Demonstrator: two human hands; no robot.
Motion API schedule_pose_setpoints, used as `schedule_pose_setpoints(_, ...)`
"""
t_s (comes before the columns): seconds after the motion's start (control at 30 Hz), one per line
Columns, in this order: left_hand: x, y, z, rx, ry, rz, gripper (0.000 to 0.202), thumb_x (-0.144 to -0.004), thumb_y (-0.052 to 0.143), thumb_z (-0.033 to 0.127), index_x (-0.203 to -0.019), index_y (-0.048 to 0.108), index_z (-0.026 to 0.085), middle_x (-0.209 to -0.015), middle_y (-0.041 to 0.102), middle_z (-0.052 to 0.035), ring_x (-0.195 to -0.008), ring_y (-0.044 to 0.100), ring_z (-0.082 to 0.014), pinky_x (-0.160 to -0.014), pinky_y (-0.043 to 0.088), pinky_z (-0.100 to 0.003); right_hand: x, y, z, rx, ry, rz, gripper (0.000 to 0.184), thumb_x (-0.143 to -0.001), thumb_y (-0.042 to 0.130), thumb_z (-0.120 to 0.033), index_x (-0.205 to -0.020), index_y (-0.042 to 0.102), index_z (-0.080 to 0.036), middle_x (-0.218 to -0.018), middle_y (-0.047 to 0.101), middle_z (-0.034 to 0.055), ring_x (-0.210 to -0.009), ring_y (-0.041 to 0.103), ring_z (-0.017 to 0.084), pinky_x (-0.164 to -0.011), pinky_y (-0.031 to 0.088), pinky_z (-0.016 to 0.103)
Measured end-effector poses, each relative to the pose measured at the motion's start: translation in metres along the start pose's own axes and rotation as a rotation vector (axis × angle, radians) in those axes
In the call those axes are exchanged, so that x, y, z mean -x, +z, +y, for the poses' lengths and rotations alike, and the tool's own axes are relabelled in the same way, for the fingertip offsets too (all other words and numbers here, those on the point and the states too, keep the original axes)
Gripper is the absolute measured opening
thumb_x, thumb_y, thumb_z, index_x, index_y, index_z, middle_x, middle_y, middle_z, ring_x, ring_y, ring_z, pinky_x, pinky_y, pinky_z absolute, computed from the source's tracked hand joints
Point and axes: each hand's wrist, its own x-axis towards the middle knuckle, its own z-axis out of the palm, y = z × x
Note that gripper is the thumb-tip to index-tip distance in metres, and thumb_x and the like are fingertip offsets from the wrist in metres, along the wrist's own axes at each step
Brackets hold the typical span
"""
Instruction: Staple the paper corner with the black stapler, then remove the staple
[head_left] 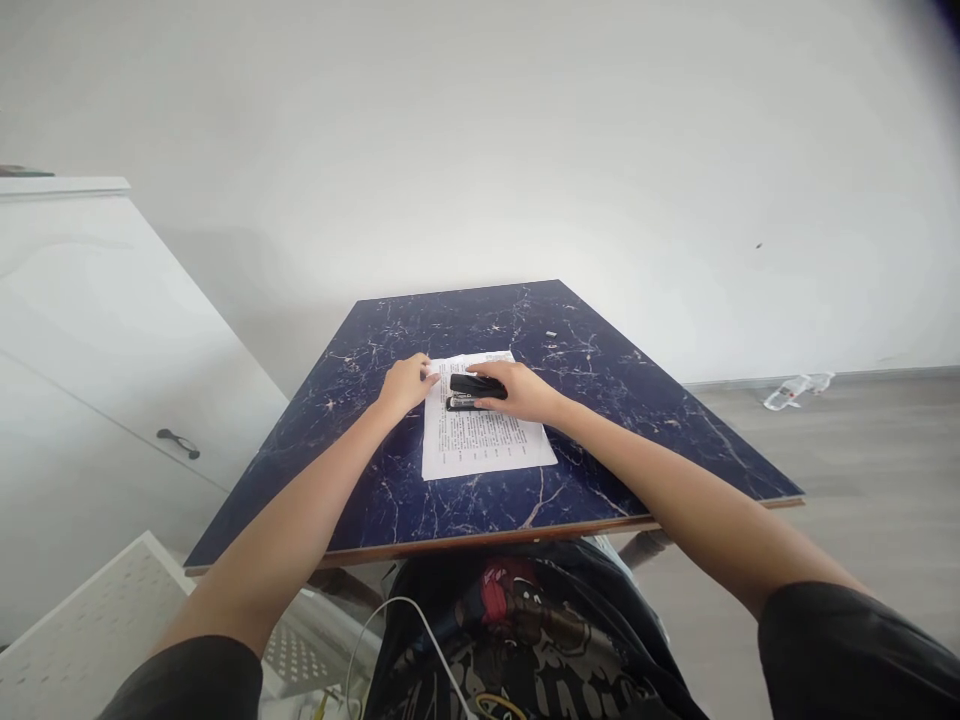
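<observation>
Black plastic stapler (pixel 466 383) grasped in right hand (pixel 517 390), over white printed paper sheet (pixel 484 448), mouth toward sheet's left edge; left hand (pixel 407 383) pinches that edge's upper part, likely to steady it.

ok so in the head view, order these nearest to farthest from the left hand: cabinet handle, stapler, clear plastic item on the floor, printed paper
1. Printed paper: its upper left edge is at the left hand
2. Stapler: just right, in the right hand
3. Cabinet handle: off to the left
4. Clear plastic item: far right, on the floor
</observation>
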Motion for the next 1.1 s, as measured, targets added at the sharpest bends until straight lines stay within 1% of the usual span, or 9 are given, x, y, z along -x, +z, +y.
schedule_pose_setpoints(0.07,0.001,0.007,-0.001,-0.170,-0.172,0.067,0.046,-0.085,0.077,0.046,-0.115,0.067,0.012,-0.125,0.067,-0.0267,-0.127,0.058,-0.0432,-0.104,0.045,-0.049,-0.001,0.003,-0.002,0.008,-0.023,-0.007,0.060,-0.091,0.076,-0.036,-0.147,0.059,-0.025,-0.137,0.068,0.0110,-0.124,0.065,0.031,-0.105,0.053,0.048)
schedule_pose_setpoints(0.17,0.002,0.016,-0.001,-0.230,-0.235,0.057,0.053,-0.086,0.076,0.051,-0.115,0.064,0.009,-0.134,0.057,-0.0329,-0.134,0.051,-0.0488,-0.107,0.043,-0.051,-0.001,0.006,-0.002,-0.004,-0.017,0.023,0.055,-0.090,0.077,-0.027,-0.143,0.063,-0.025,-0.135,0.070,0.0106,-0.123,0.067,0.031,-0.107,0.053,0.050)
schedule_pose_setpoints(0.27,-0.001,0.020,-0.002,-0.189,-0.219,0.023,0.041,-0.089,0.074,0.041,-0.112,0.064,0.009,-0.131,0.058,-0.0298,-0.132,0.053,-0.0454,-0.107,0.043,-0.048,0.000,0.002,-0.001,-0.048,0.002,0.068,0.045,-0.087,0.076,-0.020,-0.132,0.071,-0.025,-0.128,0.074,0.0085,-0.116,0.070,0.029,-0.105,0.055,0.049)
schedule_pose_setpoints(0.37,-0.004,0.020,-0.005,-0.159,-0.194,0.028,0.030,-0.089,0.073,0.032,-0.109,0.064,0.012,-0.125,0.062,-0.0260,-0.126,0.057,-0.0416,-0.106,0.044,-0.047,0.001,-0.012,0.008,-0.142,0.069,0.140,0.043,-0.084,0.076,-0.017,-0.126,0.074,-0.026,-0.121,0.076,0.0059,-0.113,0.072,0.028,-0.102,0.059,0.049)
schedule_pose_setpoints(0.5,-0.007,0.020,-0.012,-0.084,-0.141,0.043,0.013,-0.090,0.068,0.021,-0.100,0.062,0.016,-0.114,0.068,-0.0204,-0.114,0.065,-0.0363,-0.098,0.048,-0.044,0.009,-0.042,0.040,-0.098,0.269,0.294,0.046,-0.082,0.075,-0.017,-0.127,0.074,-0.023,-0.116,0.077,0.0074,-0.108,0.073,0.031,-0.098,0.060,0.055)
schedule_pose_setpoints(0.6,-0.010,0.019,-0.016,-0.007,-0.106,0.077,0.006,-0.095,0.059,0.017,-0.100,0.058,0.020,-0.105,0.071,-0.0142,-0.101,0.069,-0.0305,-0.092,0.050,-0.040,0.018,-0.058,0.068,0.044,0.269,0.327,0.044,-0.079,0.075,-0.016,-0.122,0.077,-0.025,-0.116,0.078,0.0064,-0.113,0.071,0.034,-0.106,0.054,0.056)
schedule_pose_setpoints(0.77,-0.013,0.017,-0.020,0.108,-0.088,0.171,0.010,-0.100,0.050,0.020,-0.109,0.054,0.021,-0.102,0.073,-0.0119,-0.094,0.072,-0.0274,-0.086,0.052,-0.038,0.023,-0.066,0.095,0.074,0.348,0.284,0.046,-0.077,0.075,-0.018,-0.122,0.076,-0.023,-0.114,0.078,0.0074,-0.113,0.071,0.035,-0.104,0.054,0.053)
schedule_pose_setpoints(0.93,-0.009,0.011,-0.015,0.317,0.010,0.280,0.019,-0.101,0.047,0.020,-0.119,0.051,0.021,-0.096,0.075,-0.0088,-0.081,0.072,-0.0234,-0.078,0.052,-0.034,0.022,-0.066,0.101,0.094,0.310,0.197,0.046,-0.079,0.070,-0.017,-0.124,0.075,-0.026,-0.118,0.077,0.0069,-0.115,0.070,0.033,-0.102,0.054,0.049)
schedule_pose_setpoints(1.1,0.000,0.005,-0.004,0.460,0.073,0.309,0.037,-0.102,0.045,0.022,-0.139,0.043,0.025,-0.093,0.075,-0.0055,-0.067,0.069,-0.0189,-0.073,0.052,-0.032,0.023,-0.066,0.098,0.066,0.289,0.143,0.044,-0.089,0.068,-0.038,-0.131,0.071,-0.025,-0.122,0.075,0.0086,-0.112,0.070,0.033,-0.101,0.053,0.048)
